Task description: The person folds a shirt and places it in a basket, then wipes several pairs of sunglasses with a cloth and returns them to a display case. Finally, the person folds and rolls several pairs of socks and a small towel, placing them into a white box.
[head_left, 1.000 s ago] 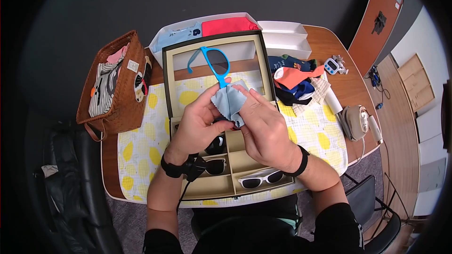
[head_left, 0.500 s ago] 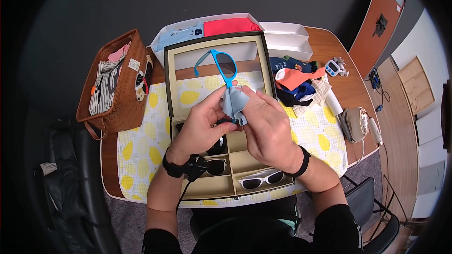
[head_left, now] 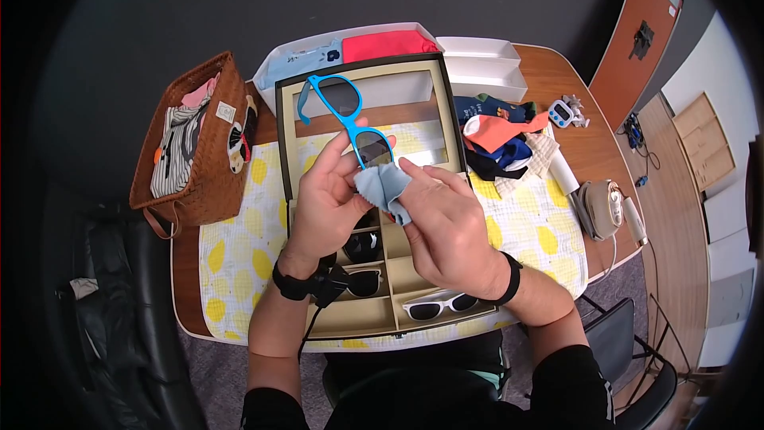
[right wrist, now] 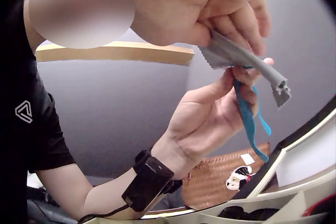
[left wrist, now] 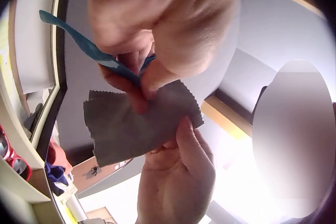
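Note:
Blue-framed sunglasses (head_left: pixel 348 119) are held up over the glasses case by my left hand (head_left: pixel 325 205), whose thumb and fingers pinch the frame. One lens shows fully; the lower part of the other is covered by a light blue zigzag-edged cleaning cloth (head_left: pixel 383 186). My right hand (head_left: pixel 447 227) pinches that cloth between thumb and fingers against the lower lens. In the left wrist view the cloth (left wrist: pixel 139 124) hangs spread out and looks grey, near a blue temple arm (left wrist: pixel 79 37). The right wrist view shows both temple arms pointing downward below the left hand (right wrist: pixel 199 121).
Below the hands, the lidded case (head_left: pixel 282 143) holds white sunglasses (head_left: pixel 425 310) and dark pairs (head_left: pixel 364 281) in compartments. A woven basket (head_left: pixel 208 183) with clothes stands left. Socks (head_left: pixel 500 134), a timer (head_left: pixel 559 112) and a garment steamer (head_left: pixel 601 207) lie right. White boxes (head_left: pixel 484 68) stand behind.
The sunglasses have shifted left, and my left fingers now hold them nearer the bridge. The second lens, earlier hidden behind the cloth, now partly shows; the cloth has moved lower.

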`<state>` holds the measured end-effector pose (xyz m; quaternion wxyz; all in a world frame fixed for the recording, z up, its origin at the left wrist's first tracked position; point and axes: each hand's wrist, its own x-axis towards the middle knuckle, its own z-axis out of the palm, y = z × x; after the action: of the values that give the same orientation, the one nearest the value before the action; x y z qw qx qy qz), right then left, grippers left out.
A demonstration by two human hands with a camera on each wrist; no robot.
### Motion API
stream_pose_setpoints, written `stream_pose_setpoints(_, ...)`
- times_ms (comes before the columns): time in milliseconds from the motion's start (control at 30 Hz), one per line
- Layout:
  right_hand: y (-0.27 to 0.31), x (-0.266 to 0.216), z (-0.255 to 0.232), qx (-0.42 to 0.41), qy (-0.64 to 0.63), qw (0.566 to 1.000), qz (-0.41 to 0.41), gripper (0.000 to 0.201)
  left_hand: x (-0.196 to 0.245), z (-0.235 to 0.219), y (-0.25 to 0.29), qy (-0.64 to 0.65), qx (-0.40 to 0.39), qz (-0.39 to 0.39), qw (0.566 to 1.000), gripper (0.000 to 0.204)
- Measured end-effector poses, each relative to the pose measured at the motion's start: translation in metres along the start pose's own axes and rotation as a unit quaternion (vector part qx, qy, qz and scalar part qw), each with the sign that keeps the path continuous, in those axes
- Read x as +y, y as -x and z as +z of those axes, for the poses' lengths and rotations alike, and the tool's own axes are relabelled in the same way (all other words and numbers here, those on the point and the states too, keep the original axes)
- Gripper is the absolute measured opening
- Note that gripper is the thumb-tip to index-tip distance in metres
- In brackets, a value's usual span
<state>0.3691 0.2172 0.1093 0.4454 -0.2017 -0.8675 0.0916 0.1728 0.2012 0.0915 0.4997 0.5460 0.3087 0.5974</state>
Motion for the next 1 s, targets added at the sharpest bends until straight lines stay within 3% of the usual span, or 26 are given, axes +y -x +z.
stream_pose_setpoints(433, -0.006, -0.001, 0.000, -0.003, 0.011, 0.999, -0.031, 0.040, -0.003, -0.001, 0.006, -0.084, -0.035, -0.034, 0.995, 0.081)
stream_pose_setpoints(567, -0.007, 0.009, 0.001, 0.008, 0.029, 0.999, -0.026, 0.040, -0.003, 0.002, 0.007, 0.006, -0.054, -0.069, 0.996, 0.082)
stream_pose_setpoints(833, -0.006, 0.005, 0.001, 0.006, 0.044, 0.999, 0.008, 0.029, 0.001, 0.002, 0.003, 0.007, -0.025, -0.028, 0.999, 0.082)
stream_pose_setpoints(1000, -0.003, -0.003, 0.003, -0.004, 0.025, 0.999, -0.020, 0.033, 0.000, -0.002, -0.001, -0.015, -0.001, -0.004, 1.000, 0.079)
